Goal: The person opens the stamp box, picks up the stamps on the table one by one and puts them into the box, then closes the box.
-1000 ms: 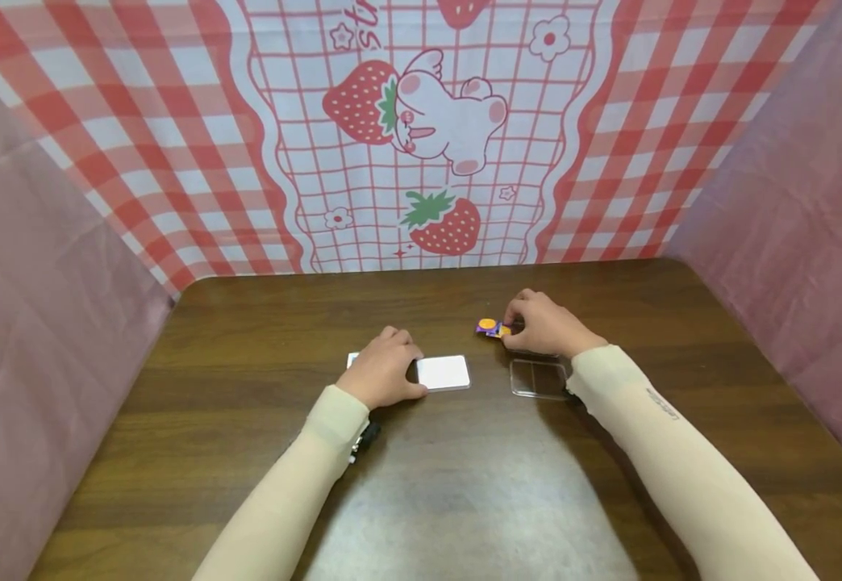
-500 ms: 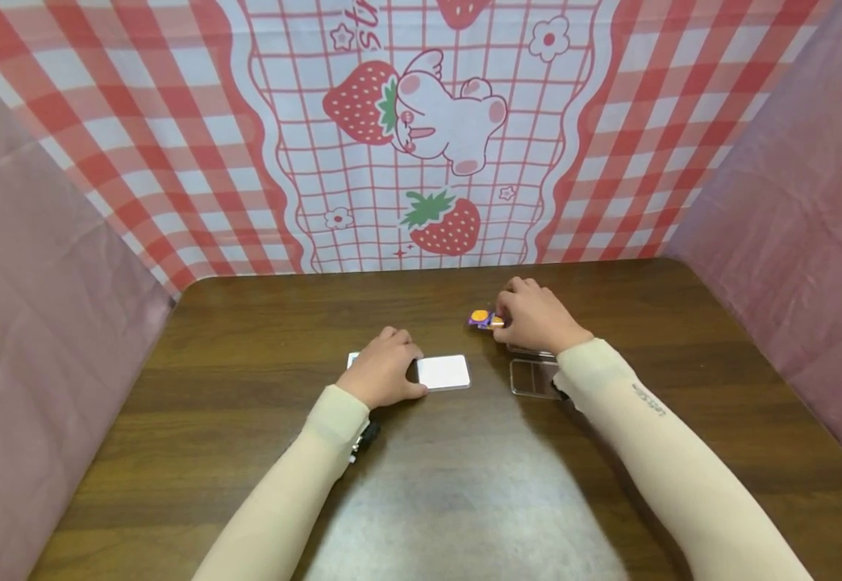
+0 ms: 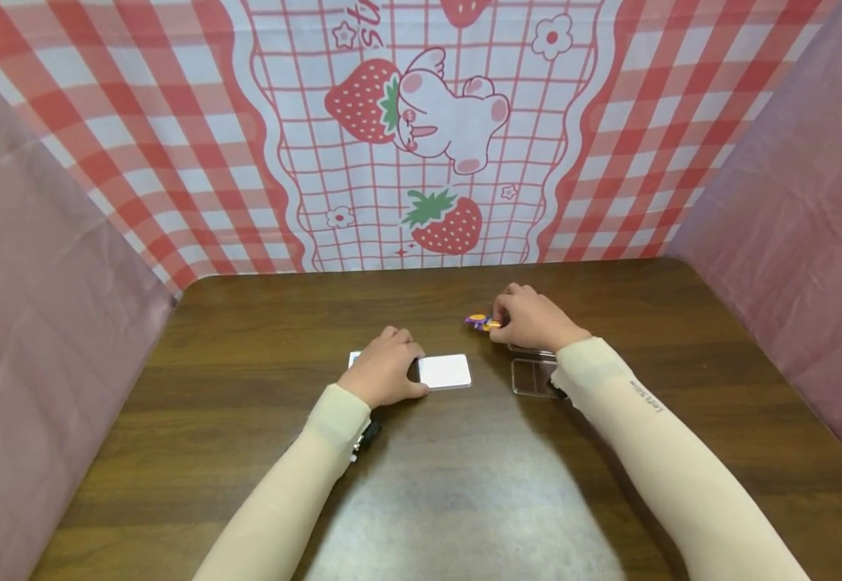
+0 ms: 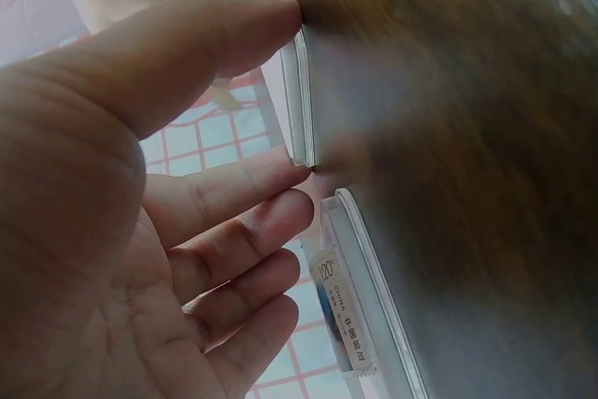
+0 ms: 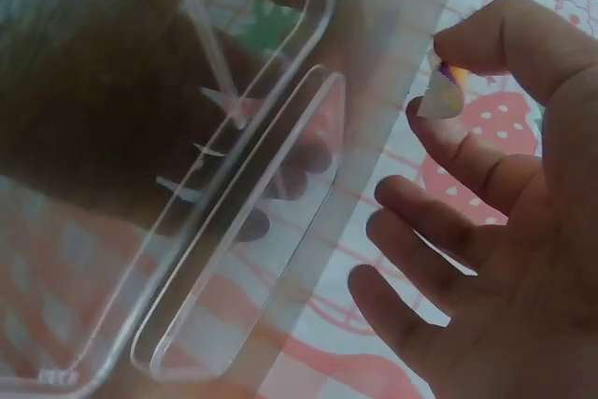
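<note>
Here, a small packet (image 3: 477, 320) juts leftward from the pinching right hand (image 3: 535, 320)

The purple and orange packet is gripped between thumb and forefinger, right of the frame's centre. From the fingertips it points left, its longer side running roughly crosswise; whether it touches the table (image 3: 435, 500) I can't tell. The other fingers are half bent and hold nothing. This hand is clearly the nearer one, knuckles up, its forearm slanting in from the lower right. Just below it lies a clear box (image 3: 533, 379), with a second clear box (image 3: 530, 351) behind, partly covered by the hand. Left of centre, the left hand (image 3: 383, 369) spans a white case (image 3: 445, 372), thumb and forefinger pinching its left end. A labelled case (image 4: 360, 306) sits by its remaining, loosely bent fingers.
</note>
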A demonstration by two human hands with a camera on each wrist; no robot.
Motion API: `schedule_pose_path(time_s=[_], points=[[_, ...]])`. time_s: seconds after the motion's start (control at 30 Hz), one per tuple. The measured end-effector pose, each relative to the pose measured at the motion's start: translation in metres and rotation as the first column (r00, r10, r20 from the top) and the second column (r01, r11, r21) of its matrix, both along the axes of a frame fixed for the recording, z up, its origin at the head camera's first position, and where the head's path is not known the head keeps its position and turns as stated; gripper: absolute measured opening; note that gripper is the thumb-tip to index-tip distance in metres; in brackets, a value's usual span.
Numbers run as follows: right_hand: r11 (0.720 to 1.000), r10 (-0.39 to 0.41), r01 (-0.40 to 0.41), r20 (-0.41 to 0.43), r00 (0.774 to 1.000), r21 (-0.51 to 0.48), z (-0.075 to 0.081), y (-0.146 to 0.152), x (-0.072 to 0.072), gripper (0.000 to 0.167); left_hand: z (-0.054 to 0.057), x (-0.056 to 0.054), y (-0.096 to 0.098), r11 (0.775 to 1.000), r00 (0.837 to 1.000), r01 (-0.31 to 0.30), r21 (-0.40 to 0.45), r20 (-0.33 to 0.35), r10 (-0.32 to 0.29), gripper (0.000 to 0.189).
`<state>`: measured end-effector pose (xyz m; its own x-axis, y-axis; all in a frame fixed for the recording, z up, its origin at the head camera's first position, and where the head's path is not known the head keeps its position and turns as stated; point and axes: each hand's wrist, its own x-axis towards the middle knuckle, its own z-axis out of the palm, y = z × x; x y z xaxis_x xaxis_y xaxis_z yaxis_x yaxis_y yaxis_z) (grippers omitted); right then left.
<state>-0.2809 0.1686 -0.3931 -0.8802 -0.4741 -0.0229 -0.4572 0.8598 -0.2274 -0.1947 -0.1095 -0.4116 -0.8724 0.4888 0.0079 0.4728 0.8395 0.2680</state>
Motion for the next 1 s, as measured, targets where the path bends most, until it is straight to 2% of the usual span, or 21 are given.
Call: schedule_pose_path(time_s=[0.23,0.63,1.0], points=[[0.997,-0.002,0.008,-0.073,0.997,0.081,-0.001,0.003,0.000,0.022,0.000,0.000,0.000,1.000,1.000,0.003,0.005,-0.001,-0.003,0.052],[0.998,-0.043,0.042,0.018,0.999,0.046,-0.003,0.006,-0.003,0.022,0.001,0.001,0.000,1.000,1.000,-0.002,-0.002,0.017,0.002,0.052],[0.999,-0.019,0.019,0.011,1.000,-0.027,-0.002,0.012,0.008,0.025,0.001,0.001,0.000,1.000,1.000,0.011,0.010,0.024,-0.012,0.053]])
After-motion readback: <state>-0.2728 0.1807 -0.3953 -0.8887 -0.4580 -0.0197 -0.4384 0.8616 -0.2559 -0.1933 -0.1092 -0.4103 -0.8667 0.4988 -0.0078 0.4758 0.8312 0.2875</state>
